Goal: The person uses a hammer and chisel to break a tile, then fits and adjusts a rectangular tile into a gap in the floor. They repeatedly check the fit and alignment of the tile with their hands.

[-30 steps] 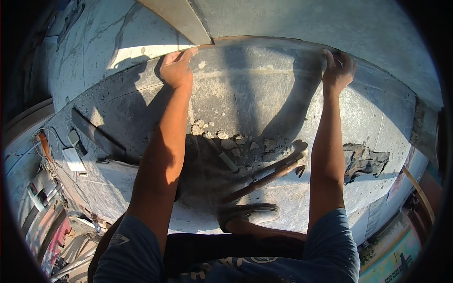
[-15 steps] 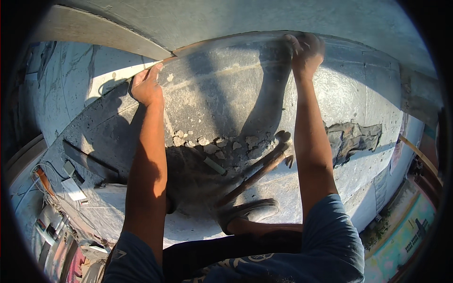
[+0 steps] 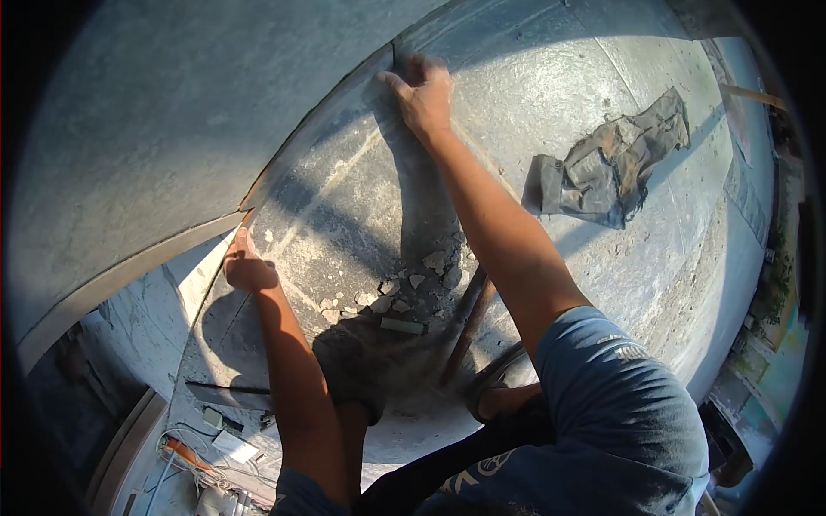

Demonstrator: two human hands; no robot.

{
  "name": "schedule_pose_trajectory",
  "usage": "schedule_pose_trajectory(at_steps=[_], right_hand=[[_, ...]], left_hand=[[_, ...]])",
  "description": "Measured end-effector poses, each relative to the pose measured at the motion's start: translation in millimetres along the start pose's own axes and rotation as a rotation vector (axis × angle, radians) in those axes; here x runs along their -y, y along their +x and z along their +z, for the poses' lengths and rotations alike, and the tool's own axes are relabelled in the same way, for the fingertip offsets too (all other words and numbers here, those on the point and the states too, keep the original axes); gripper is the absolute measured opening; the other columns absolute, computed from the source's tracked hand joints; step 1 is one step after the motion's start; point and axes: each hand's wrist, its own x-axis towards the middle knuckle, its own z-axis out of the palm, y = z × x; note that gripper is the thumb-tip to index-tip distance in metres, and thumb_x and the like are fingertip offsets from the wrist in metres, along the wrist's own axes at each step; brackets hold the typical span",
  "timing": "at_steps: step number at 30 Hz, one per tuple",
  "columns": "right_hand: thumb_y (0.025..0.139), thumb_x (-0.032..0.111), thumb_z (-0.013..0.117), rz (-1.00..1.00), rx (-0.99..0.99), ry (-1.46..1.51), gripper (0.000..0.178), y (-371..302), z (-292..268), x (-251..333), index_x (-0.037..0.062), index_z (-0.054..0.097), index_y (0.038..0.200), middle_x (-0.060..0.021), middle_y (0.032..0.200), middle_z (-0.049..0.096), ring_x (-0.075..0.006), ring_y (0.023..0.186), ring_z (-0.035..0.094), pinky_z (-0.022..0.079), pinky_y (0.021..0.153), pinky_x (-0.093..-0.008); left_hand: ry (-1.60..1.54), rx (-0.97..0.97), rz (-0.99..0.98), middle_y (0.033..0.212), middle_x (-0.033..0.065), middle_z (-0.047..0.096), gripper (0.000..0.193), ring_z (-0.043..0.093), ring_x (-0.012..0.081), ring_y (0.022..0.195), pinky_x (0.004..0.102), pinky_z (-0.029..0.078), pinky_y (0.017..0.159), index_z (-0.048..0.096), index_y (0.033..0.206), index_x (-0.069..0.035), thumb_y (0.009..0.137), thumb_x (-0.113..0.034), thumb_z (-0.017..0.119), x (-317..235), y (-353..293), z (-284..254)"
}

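Observation:
A long, narrow grey strip [image 3: 331,116] runs along the foot of the wall, between my two hands. Its brownish near-left end lies by the wall's corner. There my left hand [image 3: 249,268] is closed, its fingertips at that end, part of the fingers hidden. My right hand [image 3: 425,99] is over the strip's far end, thumb and fingers apart, fingers blurred. Below, broken mortar chunks [image 3: 381,304] lie on the dusty floor [image 3: 344,206] beside a short pale bar [image 3: 403,326]. A hammer-like tool with a wooden handle [image 3: 469,331] lies near my foot, partly behind my right arm.
A crumpled dark sheet or bag [image 3: 615,163] lies on the floor to the right. The grey wall [image 3: 172,129] fills the upper left. Cables and a white box [image 3: 235,446] lie at the lower left, near a dark flat bar [image 3: 228,392].
My view has turned, so the wall now slants across the upper left and the dark sheet shows fully. My right hand's fingers have spread; my left hand stays at the strip's end.

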Motion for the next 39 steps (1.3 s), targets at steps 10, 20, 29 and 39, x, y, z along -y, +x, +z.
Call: schedule_pose_trajectory(at_steps=[10, 20, 29, 39], right_hand=[[0.076, 0.040, 0.082, -0.066, 0.023, -0.134, 0.051, -5.4, 3.3, 8.6, 0.0072, 0.066, 0.111, -0.0153, 0.112, 0.061, -0.0350, 0.104, 0.061, 0.051, 0.091, -0.0426], [0.076, 0.047, 0.081, -0.208, -0.048, -0.073, 0.059, -5.0, 7.6, 0.8, 0.0173, 0.061, 0.124, -0.0113, 0.117, 0.058, -0.0270, 0.092, 0.067, 0.057, 0.081, -0.0403], [0.076, 0.037, 0.085, -0.264, -0.033, -0.016, 0.062, -3.2, 16.8, -3.9, 0.0132, 0.058, 0.126, -0.0108, 0.112, 0.057, -0.0224, 0.083, 0.065, 0.056, 0.073, -0.0364], [0.084, 0.033, 0.082, -0.228, 0.089, -0.003, 0.062, -8.0, 16.8, 3.7, 0.0033, 0.054, 0.131, -0.0136, 0.118, 0.052, -0.0210, 0.093, 0.063, 0.053, 0.082, -0.0345]], left_hand=[[-0.328, 0.163, 0.134, 0.079, 0.0053, 0.064, 0.027, 0.058, 0.0114, 0.070, 0.0224, 0.045, 0.061, 0.068, 0.089, 0.006, 0.088, -0.020, 0.077, -11.5, -8.8, -9.2], [-0.323, 0.131, 0.184, 0.074, 0.0046, 0.061, 0.028, 0.054, 0.0102, 0.065, 0.0227, 0.042, 0.059, 0.070, 0.095, 0.011, 0.088, -0.016, 0.075, -10.4, -15.5, -1.8], [-0.440, -0.023, -0.109, 0.095, 0.0132, 0.067, 0.021, 0.066, 0.0216, 0.091, 0.0307, 0.056, 0.094, 0.068, 0.094, 0.009, 0.084, -0.008, 0.075, -0.1, 6.1, -0.6], [-0.476, -0.065, -0.069, 0.081, 0.0054, 0.071, 0.019, 0.061, 0.0091, 0.067, 0.0215, 0.045, 0.060, 0.071, 0.089, 0.005, 0.072, 0.004, 0.082, -13.7, -7.8, 1.2]])
